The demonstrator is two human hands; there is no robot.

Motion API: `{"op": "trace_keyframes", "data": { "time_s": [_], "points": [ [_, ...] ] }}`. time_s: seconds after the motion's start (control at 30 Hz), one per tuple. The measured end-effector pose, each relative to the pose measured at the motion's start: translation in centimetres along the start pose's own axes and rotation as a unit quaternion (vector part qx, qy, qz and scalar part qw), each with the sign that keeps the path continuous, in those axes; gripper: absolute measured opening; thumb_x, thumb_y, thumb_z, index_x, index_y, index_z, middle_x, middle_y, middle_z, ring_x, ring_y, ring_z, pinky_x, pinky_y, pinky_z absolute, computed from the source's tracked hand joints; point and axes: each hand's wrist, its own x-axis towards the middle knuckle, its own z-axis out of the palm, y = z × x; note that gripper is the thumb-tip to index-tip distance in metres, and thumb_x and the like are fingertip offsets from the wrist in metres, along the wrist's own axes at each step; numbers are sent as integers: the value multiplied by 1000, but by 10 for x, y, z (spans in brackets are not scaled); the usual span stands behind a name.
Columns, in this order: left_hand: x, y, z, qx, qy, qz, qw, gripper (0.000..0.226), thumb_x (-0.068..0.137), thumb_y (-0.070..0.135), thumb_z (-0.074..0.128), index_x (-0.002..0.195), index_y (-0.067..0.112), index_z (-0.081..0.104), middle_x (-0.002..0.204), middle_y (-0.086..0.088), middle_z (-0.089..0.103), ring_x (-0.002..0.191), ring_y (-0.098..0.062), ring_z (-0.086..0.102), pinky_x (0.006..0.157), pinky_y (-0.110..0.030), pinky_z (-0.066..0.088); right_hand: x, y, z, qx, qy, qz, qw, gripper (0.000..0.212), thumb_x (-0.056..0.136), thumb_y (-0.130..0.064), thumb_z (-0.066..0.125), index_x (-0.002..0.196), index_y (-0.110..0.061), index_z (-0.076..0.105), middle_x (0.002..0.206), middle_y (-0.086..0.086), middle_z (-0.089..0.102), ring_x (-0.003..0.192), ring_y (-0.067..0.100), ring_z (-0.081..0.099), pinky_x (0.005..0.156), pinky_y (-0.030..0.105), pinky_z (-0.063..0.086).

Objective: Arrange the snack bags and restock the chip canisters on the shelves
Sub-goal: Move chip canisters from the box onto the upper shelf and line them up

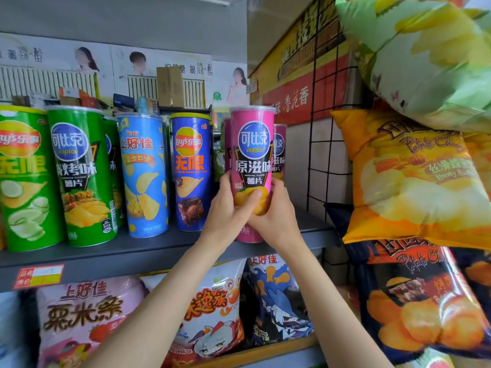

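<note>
A pink chip canister (253, 155) stands upright at the right end of the grey shelf (132, 251). My left hand (228, 208) grips its lower left side and my right hand (276, 216) grips its lower right side. Two more pink canisters (279, 150) stand behind it. To its left stand a dark blue canister (190, 171), a light blue canister (144, 176) and green canisters (82, 176). Snack bags lie on the shelf below: a pink bag (87, 317), a white crab bag (212, 309) and a blue bag (276, 296).
A black wire grid (322, 107) rises right of the shelf. Hanging on it at the far right are a green bag (430, 57), an orange bag (414, 179) and a dark bag (425, 298). A red price tag (39, 276) sits on the shelf edge.
</note>
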Motion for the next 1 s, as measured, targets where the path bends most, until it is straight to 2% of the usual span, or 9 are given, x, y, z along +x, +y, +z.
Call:
{"op": "trace_keyframes", "data": {
  "time_s": [0.1, 0.17, 0.23, 0.37, 0.47, 0.53, 0.67, 0.83, 1.0],
  "points": [
    [2, -9, -2, 13, 21, 23, 999, 79, 65, 65, 52, 130, 21, 42, 113, 13, 59, 100, 3, 57, 86, -14, 43, -1, 7, -22, 75, -48, 8, 996, 58, 73, -22, 74, 126, -12, 52, 116, 2, 57, 107, 13, 56, 92, 23, 47],
    [2, -11, -2, 16, 34, 32, 999, 77, 66, 66, 50, 129, 23, 43, 111, 17, 58, 100, 4, 57, 86, -15, 44, 4, 11, -29, 165, 36, 44, 985, 36, 82, -5, 63, 118, -5, 60, 111, 6, 64, 95, 10, 60, 83, 11, 48],
    [2, -12, 0, 20, 40, 31, 999, 75, 67, 67, 50, 128, 24, 42, 113, 14, 58, 104, -5, 58, 90, -24, 47, 22, 18, -25, 129, 120, 86, 981, 24, 86, -4, 60, 109, -2, 64, 101, 6, 66, 87, 11, 61, 69, 7, 46],
    [1, -13, -1, 16, 41, 22, 999, 74, 67, 66, 51, 127, 25, 42, 116, 10, 59, 106, -9, 59, 93, -35, 49, 87, 43, -1, -6, 122, 158, 980, 42, 78, -27, 73, 107, 0, 59, 102, 6, 62, 97, 18, 59, 76, 28, 46],
    [1, -12, -1, 13, 42, 19, 999, 69, 67, 65, 52, 123, 26, 43, 113, 12, 60, 104, -6, 59, 91, -33, 50, 119, 66, 11, -107, 86, 181, 974, 51, 77, -30, 74, 111, 5, 59, 117, 23, 59, 111, 33, 56, 89, 38, 44],
    [1, -11, 0, 12, 47, 19, 999, 66, 67, 65, 53, 120, 27, 44, 109, 16, 60, 102, -3, 59, 90, -28, 49, 126, 74, 15, -149, 62, 190, 968, 45, 82, -25, 69, 114, 5, 59, 122, 25, 57, 114, 35, 55, 91, 39, 43],
    [3, -13, 1, 13, 49, 20, 999, 69, 68, 64, 53, 123, 23, 44, 110, 14, 60, 103, -5, 60, 90, -33, 51, 128, 70, 18, -151, 56, 205, 965, 46, 88, -15, 62, 124, 10, 47, 129, 28, 51, 120, 38, 50, 95, 40, 39],
    [4, -15, 1, 16, 52, 24, 998, 70, 69, 64, 53, 124, 21, 45, 113, 10, 61, 104, -7, 60, 91, -32, 49, 123, 62, 14, -155, 37, 204, 966, 41, 87, -22, 62, 119, 4, 58, 124, 24, 58, 115, 34, 56, 90, 36, 44],
    [3, -14, 2, 15, 55, 27, 998, 66, 71, 60, 57, 123, 21, 45, 109, 13, 59, 100, -4, 58, 86, -19, 44, 106, 52, 12, -149, 34, 194, 969, 27, 87, -18, 61, 107, 0, 65, 118, 23, 62, 112, 34, 58, 87, 37, 46]
  ]
}}
